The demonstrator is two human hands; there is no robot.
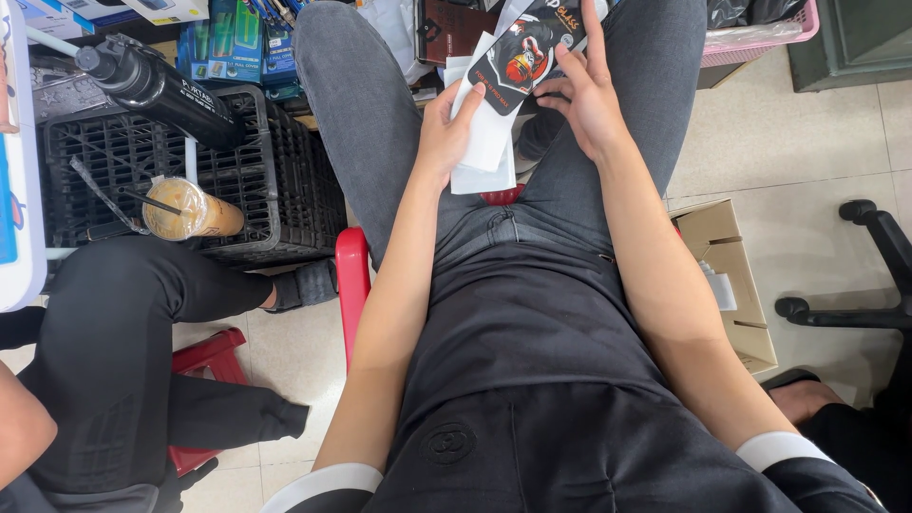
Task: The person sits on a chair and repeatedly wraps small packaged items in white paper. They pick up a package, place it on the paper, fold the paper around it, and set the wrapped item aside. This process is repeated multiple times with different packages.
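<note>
I sit on a red stool point(352, 271) in grey jeans, looking down at my lap. My left hand point(446, 133) grips a stack of flat white packets point(484, 142) held over my thighs. My right hand point(587, 95) rests its fingers on a black flat package point(521, 59) with a round picture, lying on top of that stack. Both hands touch the packets between my knees.
A black plastic crate point(275, 180) stands at my left with a lidded iced drink cup point(190, 211) and a black cylinder point(161, 90) on it. Another person in black sits at lower left point(114, 361). A cardboard box point(731, 275) and an office chair base point(855, 304) are on the right.
</note>
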